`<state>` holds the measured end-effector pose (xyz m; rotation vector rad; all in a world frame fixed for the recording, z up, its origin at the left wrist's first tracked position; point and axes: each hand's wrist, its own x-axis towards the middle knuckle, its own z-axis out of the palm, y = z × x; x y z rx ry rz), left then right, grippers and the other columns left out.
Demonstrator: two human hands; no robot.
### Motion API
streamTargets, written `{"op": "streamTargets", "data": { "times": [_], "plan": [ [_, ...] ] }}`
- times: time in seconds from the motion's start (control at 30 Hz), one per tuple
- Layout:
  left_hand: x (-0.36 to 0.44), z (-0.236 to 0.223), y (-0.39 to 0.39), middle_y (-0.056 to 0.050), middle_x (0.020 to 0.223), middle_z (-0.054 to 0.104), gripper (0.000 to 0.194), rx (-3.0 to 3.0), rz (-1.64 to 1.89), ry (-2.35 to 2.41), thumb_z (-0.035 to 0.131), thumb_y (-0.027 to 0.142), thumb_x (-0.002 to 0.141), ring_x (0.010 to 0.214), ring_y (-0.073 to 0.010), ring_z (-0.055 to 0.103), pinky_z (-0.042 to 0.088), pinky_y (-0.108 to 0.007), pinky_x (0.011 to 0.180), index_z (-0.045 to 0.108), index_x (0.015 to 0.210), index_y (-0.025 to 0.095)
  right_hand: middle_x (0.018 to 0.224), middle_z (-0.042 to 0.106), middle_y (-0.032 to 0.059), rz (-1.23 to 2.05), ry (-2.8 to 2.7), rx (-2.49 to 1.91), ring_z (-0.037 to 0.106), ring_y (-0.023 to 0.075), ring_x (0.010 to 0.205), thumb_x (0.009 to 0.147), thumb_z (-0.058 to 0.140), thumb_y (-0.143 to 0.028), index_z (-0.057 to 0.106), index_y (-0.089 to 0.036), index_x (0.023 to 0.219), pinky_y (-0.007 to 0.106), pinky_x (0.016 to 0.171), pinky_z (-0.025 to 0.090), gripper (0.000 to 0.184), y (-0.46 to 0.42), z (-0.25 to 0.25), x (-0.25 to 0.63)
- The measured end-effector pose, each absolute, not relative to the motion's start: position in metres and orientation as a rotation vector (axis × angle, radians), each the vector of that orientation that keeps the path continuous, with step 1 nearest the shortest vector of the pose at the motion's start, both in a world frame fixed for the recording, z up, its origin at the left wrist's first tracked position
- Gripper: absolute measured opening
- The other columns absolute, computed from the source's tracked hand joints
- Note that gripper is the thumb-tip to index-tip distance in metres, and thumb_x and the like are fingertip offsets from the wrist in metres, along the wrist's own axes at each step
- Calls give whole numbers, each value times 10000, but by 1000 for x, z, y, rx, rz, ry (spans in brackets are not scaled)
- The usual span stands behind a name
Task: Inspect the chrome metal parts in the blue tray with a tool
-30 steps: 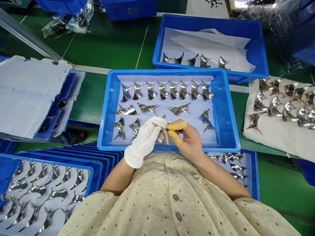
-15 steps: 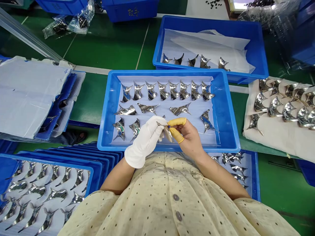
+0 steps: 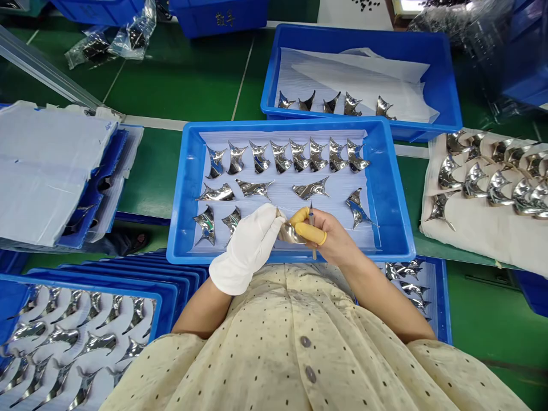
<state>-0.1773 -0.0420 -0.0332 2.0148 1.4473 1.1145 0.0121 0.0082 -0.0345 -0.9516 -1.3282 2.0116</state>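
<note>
My left hand, in a white glove, is closed on a shiny curved metal piece over the front of a blue tray. Yellow finger cots cover the thumb and forefinger of my right hand. That hand grips a slim pen-like tool with its dark pointed end up; its exact kind is unclear. The right thumb and forefinger are by the right end of the metal piece; whether they press on it is hidden. Similar pointed metal pieces lie in rows on white paper in the tray.
Behind stands another blue tray with paper and several pieces. More pieces lie on a white cloth at right. At lower left are stacked blue trays, one filled with pieces. White-covered sheets lie at left.
The metal piece has turned sideways in my left hand. My right hand has moved slightly right and rotated, so the pen-like tool now stands out from the fingers. The view has shifted a little.
</note>
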Motion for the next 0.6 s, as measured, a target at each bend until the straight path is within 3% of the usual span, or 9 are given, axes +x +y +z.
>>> {"op": "streamTargets", "data": {
  "times": [0.13, 0.27, 0.33, 0.47, 0.6],
  "plan": [
    [-175, -35, -39, -39, 810, 643, 326, 2039, 917, 1465, 384, 364, 1093, 691, -196, 629, 527, -337, 692, 577, 873, 221, 500, 424, -100, 2064, -1366, -938, 333, 60, 449, 701, 906, -521, 536, -206, 685, 209, 441, 269, 486, 12, -38, 8],
    [-179, -33, -37, -63, 1073, 741, 283, 1882, 1201, 1533, 434, 352, 1085, 916, -210, 697, 564, -342, 806, 684, 1109, 222, 575, 554, -59, 1995, -1392, -966, 477, 90, 496, 699, 894, -526, 537, -209, 680, 233, 502, 382, 478, 20, -38, 24],
    [-186, -33, -38, -52, 1104, 746, 258, 1735, 1323, 1556, 479, 334, 1074, 836, -181, 685, 561, -322, 755, 702, 1148, 227, 607, 592, -41, 1875, -1540, -1007, 483, 98, 501, 733, 869, -513, 579, -210, 710, 245, 507, 384, 419, 26, -36, 49],
    [-198, -39, -43, -28, 1011, 741, 202, 1521, 1342, 1555, 558, 308, 1035, 568, -98, 537, 484, -270, 564, 734, 1085, 222, 714, 704, 12, 1264, -2173, -1165, 541, 125, 572, 848, 773, -368, 689, -202, 766, 262, 553, 355, 204, 32, -34, 109],
    [-194, -40, -45, -25, 972, 738, 197, 1367, 1272, 1543, 567, 284, 1011, 557, -92, 514, 488, -271, 590, 748, 1055, 219, 866, 774, 70, 622, -2710, -1502, 673, 194, 752, 894, 686, -232, 732, -180, 814, 279, 582, 316, 106, 29, -44, 133]
  ]
}}
